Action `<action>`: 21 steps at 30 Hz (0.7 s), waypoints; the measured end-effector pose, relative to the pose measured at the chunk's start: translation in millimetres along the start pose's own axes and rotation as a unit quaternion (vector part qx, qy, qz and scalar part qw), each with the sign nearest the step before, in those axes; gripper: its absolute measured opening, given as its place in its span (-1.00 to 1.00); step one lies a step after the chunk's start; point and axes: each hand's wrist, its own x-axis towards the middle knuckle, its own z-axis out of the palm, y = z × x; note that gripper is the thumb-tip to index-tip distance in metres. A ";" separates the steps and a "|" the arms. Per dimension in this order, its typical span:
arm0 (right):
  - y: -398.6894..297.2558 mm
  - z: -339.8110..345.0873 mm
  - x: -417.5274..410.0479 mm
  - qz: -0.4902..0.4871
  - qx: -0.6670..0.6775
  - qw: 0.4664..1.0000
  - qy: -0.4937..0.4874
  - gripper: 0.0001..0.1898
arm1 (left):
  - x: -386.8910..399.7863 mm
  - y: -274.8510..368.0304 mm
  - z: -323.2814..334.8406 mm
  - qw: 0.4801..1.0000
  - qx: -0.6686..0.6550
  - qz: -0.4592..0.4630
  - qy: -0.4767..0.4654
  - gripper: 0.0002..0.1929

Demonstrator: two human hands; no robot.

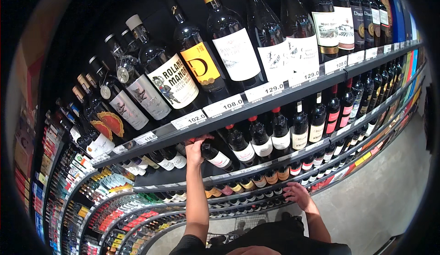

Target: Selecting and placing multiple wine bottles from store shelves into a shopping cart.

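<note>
My left hand [195, 149] reaches in under the upper shelf, its fingers around the top of a dark wine bottle [218, 159] with a white label. The hand covers that bottle's neck and cap, apart from a bit of red. To its right on the same shelf stand similar red-capped wine bottles [242, 146]. Bare shelf surface [161, 177] shows left of my forearm. Lower right, my right hand [298, 196] hangs in front of the lower shelves with fingers spread, holding nothing.
Large wine bottles [235, 53] line the upper shelf, whose front edge [223, 112] carries price tags and overhangs my left hand. Curved lower shelves [113, 210] of bottles sweep left. Below are a wire cart [252, 220] and grey floor [374, 193].
</note>
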 end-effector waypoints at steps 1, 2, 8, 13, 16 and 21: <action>3.7 -4.3 7.6 0.004 -0.011 1.000 -0.009 -0.63 | 2.0 2.1 -4.5 1.000 0.004 0.007 0.005 -0.79; 10.4 -10.2 19.8 0.005 -0.032 0.999 -0.020 -0.64 | 3.6 4.6 -9.4 1.000 0.005 0.007 0.003 -0.80; 28.4 -29.1 7.2 0.048 -0.041 0.998 0.018 -0.63 | 9.4 -20.5 24.7 0.994 0.000 -0.094 -0.046 -0.81; 28.8 -38.8 17.4 0.083 -0.047 0.995 0.006 -0.62 | 9.9 -7.9 36.9 0.996 0.024 -0.060 -0.058 -0.82; 35.3 -41.4 30.9 0.109 -0.064 0.992 -0.008 -0.61 | 11.8 -11.6 31.1 0.997 0.039 -0.051 -0.053 -0.82; 52.8 -55.8 47.0 0.161 -0.153 0.967 -0.128 -0.62 | 8.3 -18.4 27.2 0.995 0.088 -0.012 -0.045 -0.81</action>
